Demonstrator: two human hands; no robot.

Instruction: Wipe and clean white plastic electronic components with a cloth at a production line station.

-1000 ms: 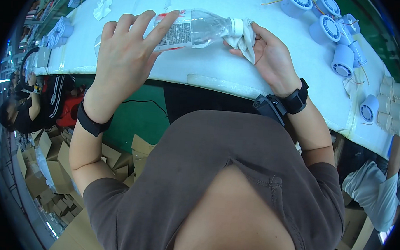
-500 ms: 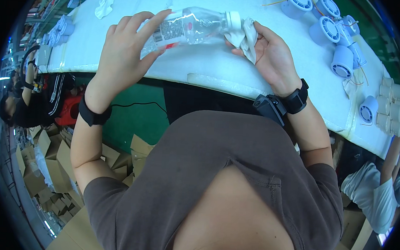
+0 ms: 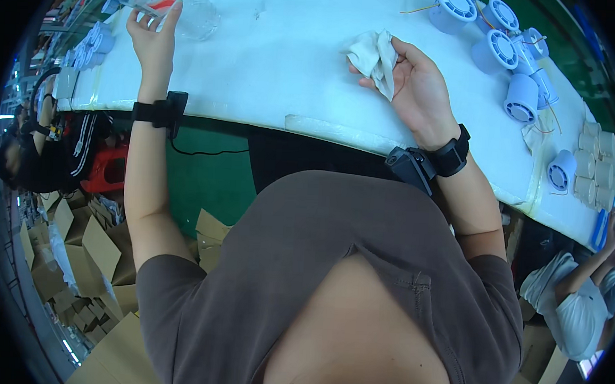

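At the far left of the table, my left hand (image 3: 154, 43) has its fingers and thumb on a clear plastic bottle (image 3: 200, 16) with a red and white label. The bottle lies tilted there, its upper end running toward the frame's top edge. Over the middle right of the table, my right hand (image 3: 424, 87) faces palm up and holds a crumpled white cloth (image 3: 371, 58) between thumb and fingers. Both wrists wear black straps with small devices.
Several light-blue round fan units (image 3: 496, 52) with thin wires stand at the back right. Pale cylinders (image 3: 595, 165) are stacked at the right edge beside another person's arms. More blue units (image 3: 93, 44) sit far left. Cardboard boxes (image 3: 85, 250) are piled on the floor at left.
My left hand has carried the bottle away from the cloth to the far left. My right hand, still gripping the cloth, has stayed nearly in place.
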